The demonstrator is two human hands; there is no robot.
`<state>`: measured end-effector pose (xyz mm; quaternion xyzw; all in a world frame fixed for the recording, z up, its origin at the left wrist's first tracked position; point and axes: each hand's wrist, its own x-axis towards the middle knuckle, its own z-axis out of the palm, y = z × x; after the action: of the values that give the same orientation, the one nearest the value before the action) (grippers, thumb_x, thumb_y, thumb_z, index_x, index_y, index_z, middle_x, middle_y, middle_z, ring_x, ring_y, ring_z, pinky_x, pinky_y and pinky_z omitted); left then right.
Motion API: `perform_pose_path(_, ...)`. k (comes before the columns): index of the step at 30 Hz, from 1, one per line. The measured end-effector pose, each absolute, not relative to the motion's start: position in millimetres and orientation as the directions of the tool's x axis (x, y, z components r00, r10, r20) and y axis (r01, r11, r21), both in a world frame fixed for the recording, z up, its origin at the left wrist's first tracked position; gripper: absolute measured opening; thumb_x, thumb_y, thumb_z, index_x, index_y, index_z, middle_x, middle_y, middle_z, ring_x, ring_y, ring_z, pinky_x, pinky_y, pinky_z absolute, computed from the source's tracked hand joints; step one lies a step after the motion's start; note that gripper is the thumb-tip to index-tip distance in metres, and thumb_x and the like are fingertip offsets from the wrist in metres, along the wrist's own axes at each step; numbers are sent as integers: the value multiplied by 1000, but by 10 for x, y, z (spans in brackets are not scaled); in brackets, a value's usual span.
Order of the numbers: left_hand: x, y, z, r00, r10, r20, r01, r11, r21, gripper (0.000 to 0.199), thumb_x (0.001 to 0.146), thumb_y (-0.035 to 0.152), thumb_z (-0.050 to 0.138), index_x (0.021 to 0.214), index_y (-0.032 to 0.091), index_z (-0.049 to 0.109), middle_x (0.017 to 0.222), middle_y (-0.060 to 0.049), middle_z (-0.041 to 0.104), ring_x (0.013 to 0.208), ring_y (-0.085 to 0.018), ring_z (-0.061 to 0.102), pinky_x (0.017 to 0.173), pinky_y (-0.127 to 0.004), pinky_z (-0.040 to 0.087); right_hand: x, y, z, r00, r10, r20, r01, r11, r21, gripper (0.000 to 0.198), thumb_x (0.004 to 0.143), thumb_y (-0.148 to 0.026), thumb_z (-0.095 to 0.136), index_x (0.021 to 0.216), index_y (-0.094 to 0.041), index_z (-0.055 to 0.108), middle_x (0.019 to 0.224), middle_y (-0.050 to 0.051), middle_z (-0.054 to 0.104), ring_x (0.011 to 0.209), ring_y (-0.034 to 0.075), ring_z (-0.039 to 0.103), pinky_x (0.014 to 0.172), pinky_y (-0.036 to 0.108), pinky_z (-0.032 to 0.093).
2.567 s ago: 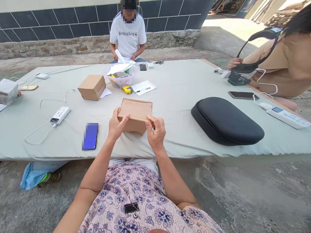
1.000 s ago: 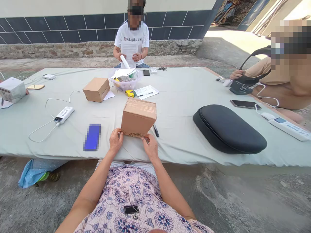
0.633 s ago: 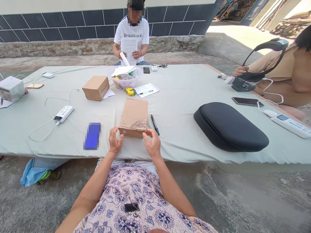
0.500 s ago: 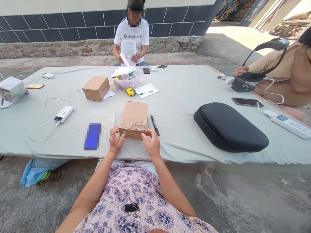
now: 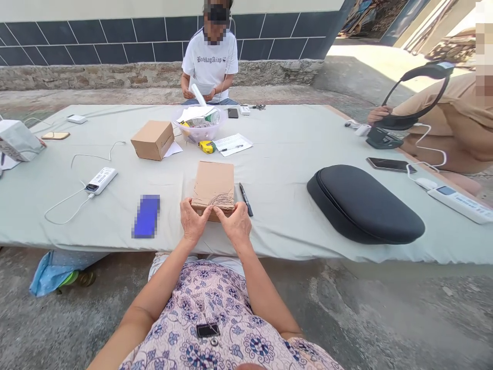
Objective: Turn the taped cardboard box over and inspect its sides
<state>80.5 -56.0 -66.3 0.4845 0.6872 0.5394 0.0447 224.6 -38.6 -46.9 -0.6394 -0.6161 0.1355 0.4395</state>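
A brown cardboard box (image 5: 214,180) with dark pen-like lines near its front edge lies on the cloth in front of me. My left hand (image 5: 193,218) grips its front left corner, fingers along the side. At the front right corner, my right hand (image 5: 235,221) holds it the same way. Both thumbs meet at the middle of the box's front top edge. Some fingertips are hidden behind the box. A black marker (image 5: 245,199) lies just right of the box, close to my right hand. To the left is a blurred-out blue rectangle (image 5: 146,216).
Beyond stand a second cardboard box (image 5: 152,140), a yellow tape measure (image 5: 207,147) and a plastic basket (image 5: 198,132). A black padded case (image 5: 365,203) sits on the right. White power banks (image 5: 100,181) and cables lie about. One person sits opposite, another at right holding a headset (image 5: 416,97).
My hands have moved inward along the box's front, bringing the thumbs together on its top edge. The person opposite has lowered the papers. The headset at right has dipped slightly.
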Motion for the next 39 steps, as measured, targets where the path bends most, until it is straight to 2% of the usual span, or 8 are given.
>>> perform_pose_path(9, 671, -621, -707, -500, 770, 396, 520, -99, 849, 58, 84, 67, 60, 118, 21, 53, 112, -12, 60, 106, -25, 61, 89, -40, 54, 2403, -369, -518, 87, 902, 423, 552, 310, -774, 38, 93, -60, 46, 83, -24, 46, 80, 2, 56, 75, 19, 55, 68, 31, 43)
perform_pose_path(19, 491, -724, -714, -437, 848, 301, 328, -161, 931, 30, 86, 41, 65, 107, 19, 63, 109, -8, 68, 103, -20, 66, 90, -38, 59, 2516, -393, -677, 84, 955, 284, 239, 257, -936, 32, 82, -51, 64, 91, -21, 59, 89, 3, 65, 83, 18, 61, 66, 28, 50)
perform_pose_path(23, 459, -729, -702, -421, 868, 264, 282, -152, 947, 28, 83, 33, 67, 108, 19, 64, 112, -8, 68, 104, -20, 66, 93, -38, 59, 2546, -363, -721, 57, 958, 282, 192, 266, -945, 26, 80, -45, 66, 91, -21, 61, 90, 3, 65, 85, 19, 62, 67, 29, 52)
perform_pose_path(27, 463, -756, -733, -382, 904, 193, 324, -65, 944, 29, 83, 25, 66, 111, 20, 61, 107, -6, 69, 99, -19, 67, 89, -36, 59, 2572, -318, -829, 18, 968, 251, 216, 241, -946, 35, 80, -41, 63, 109, -22, 62, 95, 5, 68, 80, 18, 64, 69, 31, 54)
perform_pose_path(30, 472, -788, -771, -334, 927, 171, 480, 11, 877, 37, 82, 14, 61, 119, 21, 58, 106, -6, 68, 94, -19, 67, 86, -37, 57, 2573, -305, -935, 1, 972, 237, 298, 226, -928, 44, 82, -37, 58, 123, -20, 60, 97, 6, 69, 75, 18, 64, 74, 36, 55)
perform_pose_path(32, 475, -806, -786, -345, 915, 208, 642, 69, 764, 34, 84, 14, 60, 118, 19, 60, 108, -9, 67, 100, -23, 65, 89, -40, 54, 2569, -306, -983, 5, 967, 256, 374, 236, -897, 45, 83, -35, 56, 125, -19, 60, 98, 8, 70, 75, 19, 64, 78, 39, 55)
perform_pose_path(36, 464, -812, -794, -351, 904, 242, 839, 189, 511, 14, 87, 23, 63, 99, 19, 68, 111, -14, 65, 106, -30, 60, 90, -43, 49, 2567, -306, -1020, -30, 958, 285, 502, 261, -825, 37, 85, -34, 54, 117, -17, 64, 91, 8, 72, 75, 22, 63, 82, 42, 53)
perform_pose_path(39, 450, -803, -807, -327, 913, 242, 864, 185, 469, 9, 86, 20, 62, 92, 20, 69, 107, -13, 65, 102, -30, 60, 85, -42, 48, 2573, -302, -1041, -56, 958, 280, 557, 263, -788, 30, 85, -32, 53, 108, -18, 66, 90, 9, 72, 75, 23, 62, 81, 41, 52)
